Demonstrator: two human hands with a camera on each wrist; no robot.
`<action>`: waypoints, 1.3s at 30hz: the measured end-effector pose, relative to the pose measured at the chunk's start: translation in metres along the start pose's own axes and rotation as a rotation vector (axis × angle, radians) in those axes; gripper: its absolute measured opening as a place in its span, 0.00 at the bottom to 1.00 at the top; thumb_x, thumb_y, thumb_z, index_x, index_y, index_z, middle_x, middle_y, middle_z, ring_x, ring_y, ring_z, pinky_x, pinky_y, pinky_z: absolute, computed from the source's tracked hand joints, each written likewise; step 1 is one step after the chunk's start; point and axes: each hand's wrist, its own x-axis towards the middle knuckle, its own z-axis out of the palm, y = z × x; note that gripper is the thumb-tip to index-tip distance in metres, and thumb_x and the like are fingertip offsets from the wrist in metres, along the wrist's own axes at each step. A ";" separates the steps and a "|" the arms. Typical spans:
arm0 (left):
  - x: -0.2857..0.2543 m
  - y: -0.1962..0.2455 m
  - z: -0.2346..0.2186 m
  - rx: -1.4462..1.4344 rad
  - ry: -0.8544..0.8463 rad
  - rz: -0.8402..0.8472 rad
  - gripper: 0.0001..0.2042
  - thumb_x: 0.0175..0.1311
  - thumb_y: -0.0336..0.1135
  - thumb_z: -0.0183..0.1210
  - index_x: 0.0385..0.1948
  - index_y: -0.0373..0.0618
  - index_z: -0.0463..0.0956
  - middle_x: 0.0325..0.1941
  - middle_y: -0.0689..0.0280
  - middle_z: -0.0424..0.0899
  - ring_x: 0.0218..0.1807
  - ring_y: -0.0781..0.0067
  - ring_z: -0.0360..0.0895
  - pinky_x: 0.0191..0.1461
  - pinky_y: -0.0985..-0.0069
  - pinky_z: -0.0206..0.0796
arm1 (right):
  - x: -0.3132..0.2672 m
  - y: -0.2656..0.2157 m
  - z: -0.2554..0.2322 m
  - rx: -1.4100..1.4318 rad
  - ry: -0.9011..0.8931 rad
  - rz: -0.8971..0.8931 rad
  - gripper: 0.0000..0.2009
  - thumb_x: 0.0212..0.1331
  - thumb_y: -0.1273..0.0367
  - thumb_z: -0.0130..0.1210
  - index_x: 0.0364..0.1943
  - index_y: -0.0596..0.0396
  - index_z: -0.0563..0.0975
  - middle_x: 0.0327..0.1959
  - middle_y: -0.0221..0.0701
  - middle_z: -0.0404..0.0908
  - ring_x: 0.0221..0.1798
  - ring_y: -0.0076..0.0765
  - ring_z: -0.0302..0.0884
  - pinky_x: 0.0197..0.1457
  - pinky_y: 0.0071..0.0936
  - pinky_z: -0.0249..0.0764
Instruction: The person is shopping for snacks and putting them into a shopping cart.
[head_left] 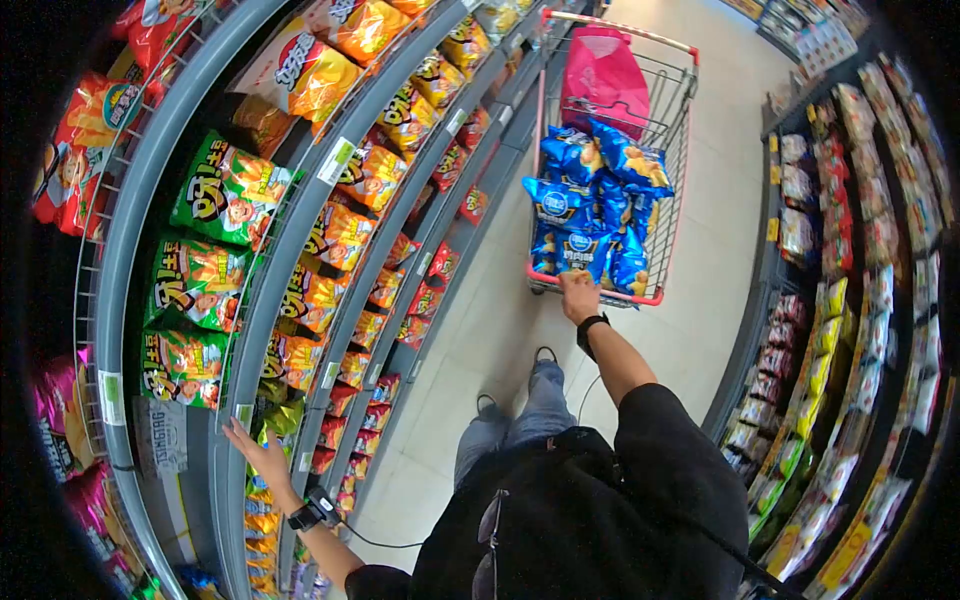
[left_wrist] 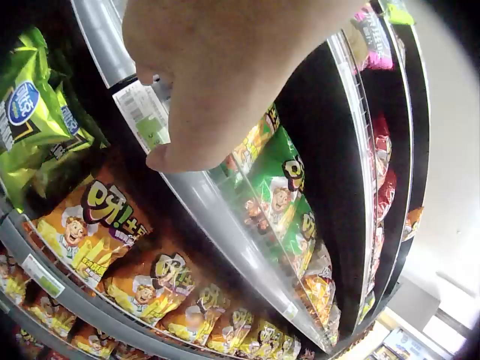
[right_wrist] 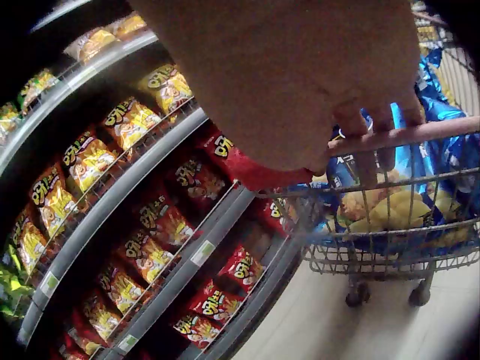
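Observation:
In the head view my left hand [head_left: 262, 460] is at a shelf edge on the left, fingers extended and spread. The left wrist view shows its thumb against the grey shelf edge [left_wrist: 214, 217], beside a price tag [left_wrist: 142, 112]. Close to it on the shelf stand green chip bags [head_left: 190, 368]. My right hand [head_left: 578, 297] grips the near rim of a shopping cart [head_left: 652, 298]; its fingers [right_wrist: 366, 161] curl over the bar in the right wrist view. Blue snack bags [head_left: 585, 205] are piled in the cart, with a pink bag [head_left: 605, 80] at its far end.
Curved snack shelves run along the left, with orange chip bags [head_left: 340, 235] and red bags [right_wrist: 206, 304] on lower tiers. Another stocked shelf [head_left: 770, 290] lines the right side. A pale tiled floor [head_left: 480, 330] lies between them, under my feet and the cart.

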 end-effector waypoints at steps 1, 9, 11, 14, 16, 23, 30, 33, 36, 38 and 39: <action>0.001 0.001 0.004 -0.011 0.013 -0.010 0.36 0.62 0.27 0.58 0.73 0.42 0.53 0.79 0.49 0.45 0.79 0.46 0.44 0.78 0.55 0.44 | -0.010 -0.007 0.002 0.000 0.035 -0.004 0.15 0.65 0.66 0.43 0.53 0.34 0.75 0.52 0.46 0.79 0.57 0.57 0.74 0.58 0.58 0.66; -0.011 -0.009 -0.009 -0.146 0.001 0.151 0.33 0.63 0.25 0.56 0.71 0.42 0.57 0.79 0.48 0.43 0.78 0.42 0.44 0.76 0.54 0.49 | -0.113 -0.074 0.026 0.228 0.135 -0.011 0.09 0.64 0.63 0.49 0.44 0.39 0.79 0.41 0.37 0.81 0.50 0.48 0.79 0.47 0.50 0.71; -0.013 -0.026 -0.013 -0.125 0.024 0.251 0.30 0.63 0.25 0.55 0.69 0.41 0.59 0.78 0.47 0.46 0.78 0.41 0.44 0.77 0.54 0.46 | -0.147 -0.094 0.023 0.281 0.140 -0.010 0.12 0.63 0.61 0.53 0.49 0.37 0.78 0.43 0.38 0.80 0.50 0.48 0.79 0.47 0.48 0.73; -0.025 -0.027 -0.027 -0.118 0.067 0.332 0.27 0.62 0.25 0.54 0.66 0.40 0.64 0.76 0.45 0.53 0.77 0.43 0.49 0.77 0.53 0.44 | -0.189 -0.094 0.052 0.285 0.161 -0.085 0.18 0.62 0.56 0.56 0.55 0.36 0.74 0.46 0.39 0.78 0.51 0.50 0.77 0.50 0.49 0.72; -0.037 -0.022 -0.019 -0.259 0.021 0.466 0.21 0.60 0.24 0.54 0.57 0.37 0.71 0.68 0.47 0.65 0.72 0.43 0.59 0.74 0.54 0.51 | -0.223 -0.092 0.058 0.207 0.148 -0.054 0.21 0.61 0.53 0.57 0.58 0.35 0.72 0.48 0.36 0.77 0.52 0.50 0.75 0.50 0.49 0.71; -0.090 0.070 0.096 -0.532 -0.584 0.933 0.29 0.55 0.30 0.63 0.62 0.42 0.67 0.65 0.47 0.68 0.69 0.45 0.63 0.71 0.57 0.56 | -0.332 -0.079 0.101 0.151 0.046 -0.142 0.17 0.69 0.51 0.45 0.48 0.40 0.81 0.42 0.33 0.80 0.50 0.48 0.76 0.50 0.52 0.71; -0.137 0.165 0.179 -0.073 -0.609 1.210 0.56 0.38 0.42 0.78 0.74 0.49 0.50 0.77 0.45 0.49 0.79 0.45 0.43 0.78 0.46 0.36 | -0.411 -0.123 0.130 0.247 0.078 -0.106 0.13 0.65 0.53 0.51 0.46 0.35 0.82 0.47 0.30 0.77 0.56 0.44 0.71 0.49 0.53 0.70; -0.155 0.160 0.215 0.042 -0.492 1.292 0.43 0.46 0.35 0.72 0.68 0.48 0.59 0.67 0.47 0.63 0.72 0.48 0.57 0.74 0.48 0.45 | -0.428 -0.135 0.141 0.242 0.113 -0.105 0.14 0.66 0.52 0.50 0.47 0.33 0.82 0.46 0.28 0.77 0.55 0.43 0.71 0.49 0.53 0.67; -0.172 0.142 0.231 -0.077 -0.343 1.325 0.27 0.51 0.23 0.60 0.57 0.46 0.69 0.45 0.56 0.75 0.54 0.54 0.70 0.64 0.51 0.58 | -0.437 -0.134 0.148 0.242 0.122 -0.091 0.14 0.66 0.50 0.49 0.47 0.33 0.82 0.45 0.27 0.77 0.54 0.42 0.72 0.49 0.53 0.66; -0.174 0.137 0.206 -0.040 -0.274 1.343 0.24 0.51 0.28 0.63 0.54 0.48 0.71 0.44 0.59 0.77 0.52 0.57 0.72 0.59 0.57 0.59 | -0.441 -0.139 0.143 0.278 0.074 -0.060 0.15 0.67 0.49 0.48 0.47 0.33 0.82 0.46 0.28 0.78 0.54 0.44 0.72 0.50 0.57 0.66; -0.173 0.132 0.188 -0.017 -0.238 1.351 0.23 0.51 0.30 0.64 0.53 0.49 0.71 0.43 0.60 0.78 0.52 0.59 0.73 0.56 0.59 0.60 | -0.442 -0.140 0.142 0.268 0.065 -0.052 0.15 0.67 0.49 0.48 0.47 0.32 0.82 0.47 0.29 0.78 0.55 0.44 0.72 0.51 0.59 0.66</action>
